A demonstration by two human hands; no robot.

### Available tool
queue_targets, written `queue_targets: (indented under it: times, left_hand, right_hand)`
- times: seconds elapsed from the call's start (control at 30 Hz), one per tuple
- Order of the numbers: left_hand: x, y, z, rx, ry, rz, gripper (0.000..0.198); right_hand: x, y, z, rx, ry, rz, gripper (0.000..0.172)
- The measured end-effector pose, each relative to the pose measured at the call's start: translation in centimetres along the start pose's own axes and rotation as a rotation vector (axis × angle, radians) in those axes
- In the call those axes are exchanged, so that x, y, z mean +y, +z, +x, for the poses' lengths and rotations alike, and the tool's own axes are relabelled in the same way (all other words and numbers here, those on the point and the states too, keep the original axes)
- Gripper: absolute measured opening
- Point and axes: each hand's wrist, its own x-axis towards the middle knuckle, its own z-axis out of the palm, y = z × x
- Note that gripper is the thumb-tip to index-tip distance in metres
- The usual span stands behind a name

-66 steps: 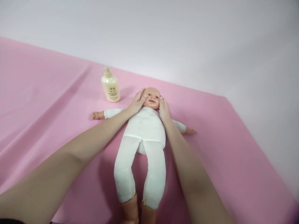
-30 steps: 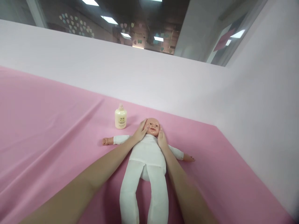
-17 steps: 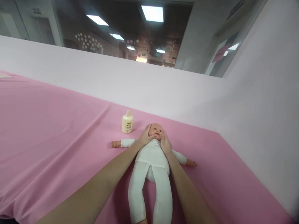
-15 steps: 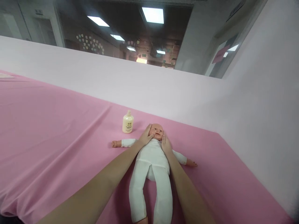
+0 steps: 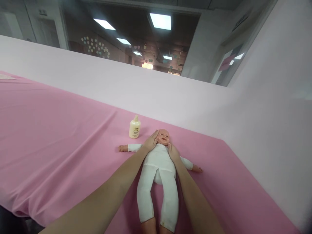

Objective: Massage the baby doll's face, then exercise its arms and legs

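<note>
A baby doll (image 5: 159,162) in a white suit lies on its back on the pink sheet (image 5: 60,136), arms spread and legs toward me. My left hand (image 5: 151,143) rests flat against the left side of the doll's head (image 5: 163,136), fingers stretched along the cheek. On the other side of the head my right hand (image 5: 173,152) lies at the jaw and shoulder, fingers extended. Neither hand grips anything.
A cream lotion bottle (image 5: 134,127) stands upright just left of the doll's head. A pale pink wall (image 5: 170,94) runs behind and along the right. The sheet's near left edge (image 5: 14,211) drops off. Above the wall, a glass partition shows ceiling lights.
My head has lifted, so the doll looks smaller and the room above the wall came into view. Both hands have stayed at the doll's head, sliding slightly down toward the jaw.
</note>
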Motion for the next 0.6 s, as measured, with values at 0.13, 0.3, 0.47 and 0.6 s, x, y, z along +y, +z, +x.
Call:
queue_targets:
  times: [0.13,0.3,0.47,0.6]
  left_hand:
    - [0.3,-0.6,-1.2,-0.026,0.027,0.047,0.093]
    - [1.3,-1.3,-2.1,-0.039,0.003,0.156,0.093]
    - [2.1,-1.8,-0.8,-0.12,-0.024,0.516,0.074]
    - [2.6,-3.6,0.1,-0.129,0.205,0.788,0.071]
  right_hand:
    - [-1.7,-1.2,-1.1,-0.174,0.109,-0.222,0.061]
    - [-3.3,-1.8,-1.8,-0.198,0.145,-0.327,0.06]
    - [-3.6,-1.8,-2.0,-0.178,0.161,-0.35,0.06]
    - [-3.2,-1.8,-2.4,-0.172,0.14,-0.345,0.057]
